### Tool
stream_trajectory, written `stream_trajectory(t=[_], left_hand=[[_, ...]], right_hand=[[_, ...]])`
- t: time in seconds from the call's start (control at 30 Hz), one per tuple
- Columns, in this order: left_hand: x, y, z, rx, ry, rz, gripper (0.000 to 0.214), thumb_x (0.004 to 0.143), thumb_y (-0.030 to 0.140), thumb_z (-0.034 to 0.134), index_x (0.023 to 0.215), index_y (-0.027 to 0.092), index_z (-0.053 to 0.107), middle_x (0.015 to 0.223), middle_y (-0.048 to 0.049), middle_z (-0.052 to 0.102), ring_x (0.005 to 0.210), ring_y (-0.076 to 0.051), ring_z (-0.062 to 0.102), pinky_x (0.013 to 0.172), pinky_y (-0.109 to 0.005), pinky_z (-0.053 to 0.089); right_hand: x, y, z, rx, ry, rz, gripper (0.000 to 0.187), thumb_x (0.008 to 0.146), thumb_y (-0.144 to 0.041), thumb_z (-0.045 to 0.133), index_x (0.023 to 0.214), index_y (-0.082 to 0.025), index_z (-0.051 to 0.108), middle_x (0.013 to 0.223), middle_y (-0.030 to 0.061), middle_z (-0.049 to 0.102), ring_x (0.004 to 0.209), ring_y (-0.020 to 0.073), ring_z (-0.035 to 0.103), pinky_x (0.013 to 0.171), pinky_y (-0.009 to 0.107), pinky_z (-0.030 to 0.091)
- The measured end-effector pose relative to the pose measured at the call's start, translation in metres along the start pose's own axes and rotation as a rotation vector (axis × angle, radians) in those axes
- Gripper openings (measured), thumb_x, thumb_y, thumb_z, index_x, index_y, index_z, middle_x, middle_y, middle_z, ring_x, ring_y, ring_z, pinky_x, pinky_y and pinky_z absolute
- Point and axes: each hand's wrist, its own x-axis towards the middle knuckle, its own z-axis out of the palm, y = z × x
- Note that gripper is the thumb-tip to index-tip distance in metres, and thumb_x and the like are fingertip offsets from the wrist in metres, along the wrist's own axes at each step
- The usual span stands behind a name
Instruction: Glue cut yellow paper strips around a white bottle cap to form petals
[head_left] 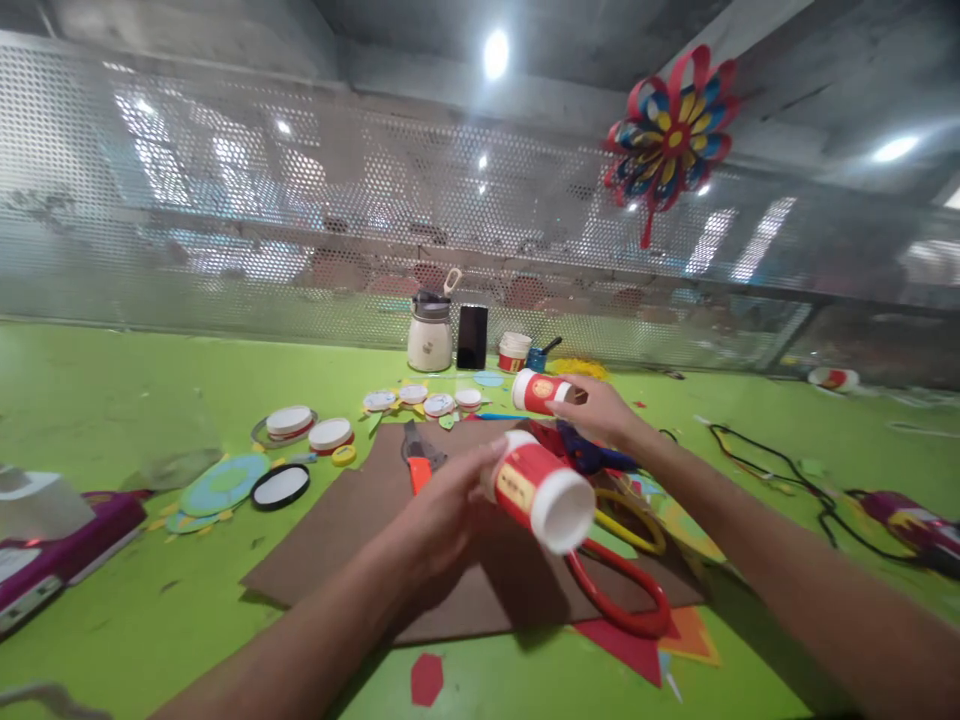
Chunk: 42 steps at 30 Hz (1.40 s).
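Both hands (461, 500) (602, 410) grip paper cups (529, 480) (540, 393) sideways, the nearer's long axis slanting down rightward.

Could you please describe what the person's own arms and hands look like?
The left hand and right hand are ungloved. The left forearm and right forearm are bare, with no sleeve, watch or bracelet in view. Blur hides finer details such as the nails.
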Motion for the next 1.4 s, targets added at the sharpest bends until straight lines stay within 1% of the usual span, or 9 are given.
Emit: stream_trajectory(t=[0.13,0.23,0.37,0.47,0.63,0.9,1.1,1.27,1.4], left_hand=[[0.014,0.011,-0.010,-0.152,0.403,0.307,0.024,0.083,0.025,0.060,0.103,0.014,0.066,0.098,-0.0087,0.071,0.079,-0.017,0.065,0.067,-0.029,0.055],[0.020,0.012,-0.017,-0.149,0.558,0.382,0.022,0.085,0.023,0.056,0.102,0.013,0.065,0.098,-0.0083,0.071,0.078,-0.017,0.066,0.062,-0.028,0.056],[0.020,0.005,-0.018,-0.134,0.517,0.369,0.018,0.082,0.021,0.058,0.097,0.013,0.066,0.096,-0.0076,0.072,0.079,-0.018,0.067,0.066,-0.030,0.057],[0.020,0.003,-0.016,-0.117,0.509,0.370,0.017,0.081,0.022,0.059,0.093,0.013,0.065,0.089,-0.0068,0.073,0.079,-0.019,0.067,0.066,-0.029,0.056],[0.019,0.006,-0.012,-0.096,0.517,0.392,0.018,0.080,0.027,0.060,0.090,0.013,0.064,0.084,-0.0049,0.072,0.081,-0.021,0.067,0.068,-0.029,0.055],[0.013,0.006,0.003,-0.130,0.373,0.325,0.032,0.083,0.028,0.056,0.113,0.017,0.061,0.095,-0.0044,0.072,0.084,-0.019,0.067,0.069,-0.027,0.055],[0.010,0.003,0.001,-0.122,0.264,0.279,0.030,0.086,0.036,0.058,0.110,0.019,0.063,0.102,-0.0070,0.072,0.089,-0.020,0.066,0.073,-0.027,0.054],[0.011,-0.002,0.000,-0.028,0.179,0.259,0.038,0.088,0.037,0.056,0.122,0.021,0.056,0.106,-0.0086,0.069,0.090,-0.020,0.065,0.075,-0.029,0.054],[0.014,-0.008,-0.004,0.211,0.321,0.245,0.045,0.089,0.042,0.049,0.130,0.022,0.047,0.104,-0.0101,0.066,0.085,-0.019,0.065,0.070,-0.029,0.052]], right_hand=[[-0.005,-0.022,-0.026,0.103,-0.044,-0.016,0.057,0.070,-0.036,0.068,0.120,-0.013,0.060,0.094,0.0107,0.069,0.076,0.0228,0.065,0.062,0.036,0.056],[-0.026,-0.035,-0.036,0.189,-0.099,-0.083,0.056,0.074,-0.039,0.067,0.124,-0.016,0.056,0.102,0.0104,0.066,0.083,0.0228,0.065,0.069,0.037,0.056],[-0.048,-0.044,-0.030,0.077,-0.271,-0.258,0.048,0.079,-0.032,0.065,0.125,-0.025,0.056,0.117,0.0094,0.059,0.094,0.0245,0.063,0.080,0.040,0.055],[-0.054,-0.049,-0.025,0.013,-0.337,-0.357,0.050,0.081,-0.029,0.064,0.130,-0.028,0.052,0.121,0.0084,0.057,0.102,0.0257,0.060,0.085,0.042,0.054],[-0.059,-0.058,-0.020,-0.037,-0.307,-0.404,0.050,0.081,-0.028,0.064,0.129,-0.029,0.051,0.120,0.0076,0.057,0.104,0.0273,0.059,0.089,0.045,0.052],[-0.077,-0.064,0.021,-0.154,-0.181,-0.526,0.053,0.086,-0.030,0.061,0.135,-0.029,0.041,0.121,0.0098,0.053,0.108,0.0269,0.055,0.093,0.047,0.047],[-0.072,-0.065,0.035,-0.166,-0.200,-0.520,0.060,0.087,-0.032,0.058,0.140,-0.026,0.028,0.123,0.0129,0.051,0.111,0.0284,0.055,0.091,0.049,0.048],[-0.060,-0.067,0.035,-0.106,-0.187,-0.427,0.061,0.079,-0.032,0.066,0.133,-0.026,0.038,0.125,0.0108,0.053,0.109,0.0267,0.057,0.093,0.047,0.048],[-0.026,-0.056,0.021,0.032,-0.136,-0.279,0.064,0.075,-0.035,0.068,0.131,-0.021,0.040,0.116,0.0104,0.059,0.091,0.0219,0.064,0.080,0.038,0.055]])
